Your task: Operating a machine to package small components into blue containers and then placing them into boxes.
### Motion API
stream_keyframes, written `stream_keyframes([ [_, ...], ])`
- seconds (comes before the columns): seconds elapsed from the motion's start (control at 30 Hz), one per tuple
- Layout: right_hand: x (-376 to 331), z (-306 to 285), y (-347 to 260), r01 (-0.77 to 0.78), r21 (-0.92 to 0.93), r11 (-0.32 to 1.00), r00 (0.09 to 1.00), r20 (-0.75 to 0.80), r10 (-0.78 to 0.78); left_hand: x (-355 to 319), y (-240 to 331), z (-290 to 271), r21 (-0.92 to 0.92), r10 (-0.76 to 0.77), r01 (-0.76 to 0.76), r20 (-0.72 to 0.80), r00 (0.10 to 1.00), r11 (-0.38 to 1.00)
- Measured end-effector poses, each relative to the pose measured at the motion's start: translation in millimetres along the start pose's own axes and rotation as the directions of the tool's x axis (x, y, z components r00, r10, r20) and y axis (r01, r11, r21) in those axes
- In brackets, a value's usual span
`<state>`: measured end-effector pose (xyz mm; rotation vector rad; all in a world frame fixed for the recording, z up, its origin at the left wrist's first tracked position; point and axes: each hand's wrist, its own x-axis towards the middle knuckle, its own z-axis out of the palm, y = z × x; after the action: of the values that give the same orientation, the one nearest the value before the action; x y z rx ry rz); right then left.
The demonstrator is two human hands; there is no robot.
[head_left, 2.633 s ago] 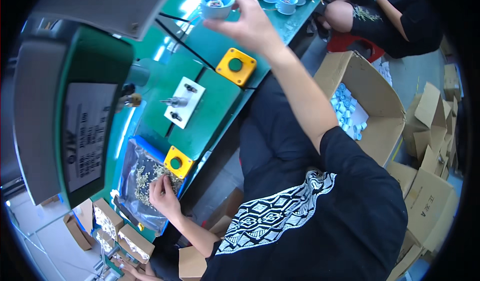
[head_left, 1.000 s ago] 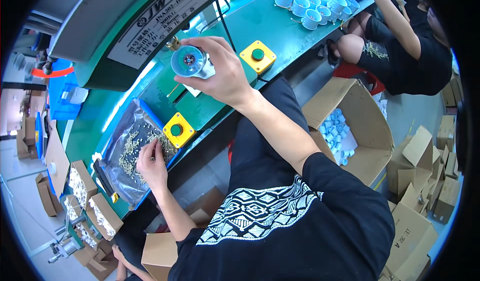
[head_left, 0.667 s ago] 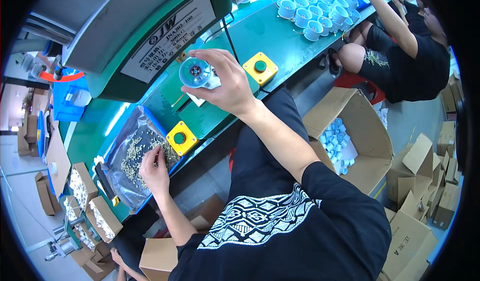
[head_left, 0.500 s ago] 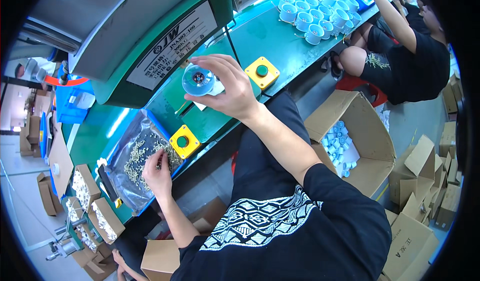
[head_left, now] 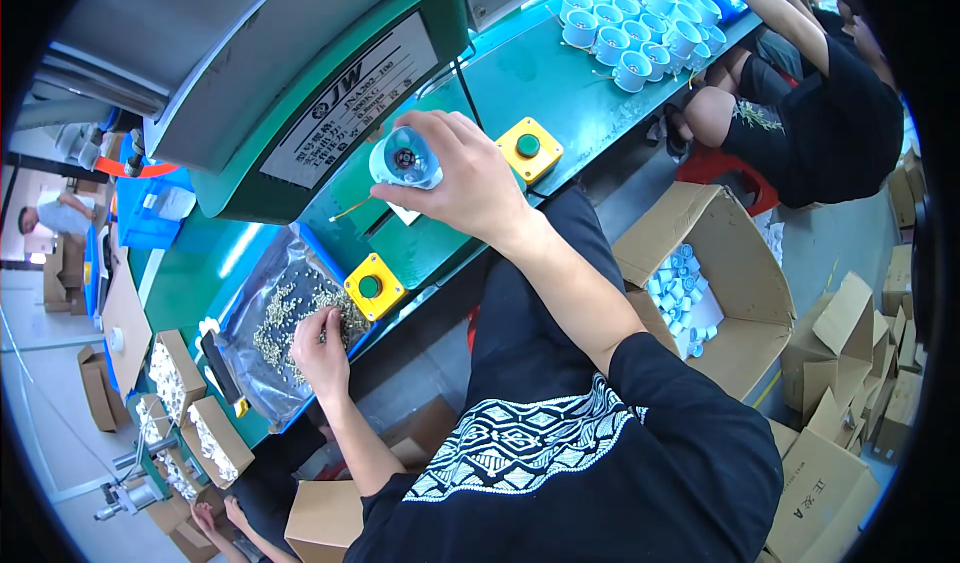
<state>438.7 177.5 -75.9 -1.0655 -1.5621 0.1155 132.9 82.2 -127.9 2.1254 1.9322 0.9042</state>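
Observation:
A light-blue plastic cup (head_left: 385,166) with a dark round part inside is gripped between thumb and fingers of my right hand (head_left: 478,178). From it a thin yellowish wire (head_left: 350,209) sticks out to the left. The cup is held under the green press (head_left: 235,188), its open end facing up toward me. At lower left, my left hand (head_left: 322,355) rests at the near edge of a plastic-lined tray (head_left: 262,368) of small metallic pieces (head_left: 283,313). Its thumb and fingertips are pinched together; anything between them is too small to tell.
Yellow boxes with green buttons (head_left: 374,286) (head_left: 529,148) flank the press. Many similar blue cups (head_left: 632,68) stand at the bench's far right. An open carton (head_left: 740,308) with blue-white pieces sits right of my legs. A co-worker (head_left: 835,128) sits at upper right.
The cup in my right hand has tilted and shifted slightly right, and its wire shows more plainly. My left hand stays pinched at the tray. A person has come into view at far left.

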Motion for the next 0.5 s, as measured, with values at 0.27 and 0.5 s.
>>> stream_keyframes([
  [0.27,5.3,6.6,1.3,0.112,-0.024,0.993,0.99,-0.078,-0.113,0.3,3.0,0.7,-0.024,0.014,-0.013,0.042,0.999,1.0],
  [0.5,0.0,-8.3,1.1,-0.011,-0.163,0.987,0.983,0.181,0.041,-1.7,6.4,7.5,-0.046,-0.025,0.028,0.062,0.998,0.999],
])
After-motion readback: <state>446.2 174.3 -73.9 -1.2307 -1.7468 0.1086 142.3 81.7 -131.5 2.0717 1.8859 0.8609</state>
